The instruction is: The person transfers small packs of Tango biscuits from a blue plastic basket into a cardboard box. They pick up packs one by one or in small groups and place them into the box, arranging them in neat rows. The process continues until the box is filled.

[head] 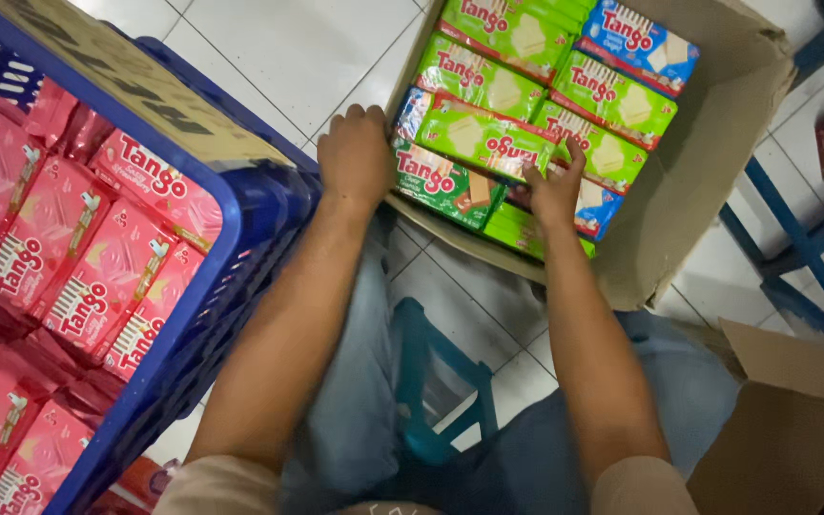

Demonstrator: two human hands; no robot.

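Note:
A brown cardboard box point(717, 153) on the tiled floor holds several green wafer packs point(488, 138) and a few blue ones point(641, 38). My left hand point(355, 157) curls over the box's near left rim, fingers closed on the cardboard edge beside a green pack. My right hand point(553, 186) reaches inside the box, its fingers pinching the lower edge of a green wafer pack that lies tilted on top of the others. Both forearms stretch forward from my lap.
A blue plastic crate point(231, 238) full of pink wafer packs point(97, 277) stands at my left. I sit on a teal stool point(431, 372). Another cardboard box point(784, 429) sits at lower right, and a blue metal frame point(803, 248) stands at right.

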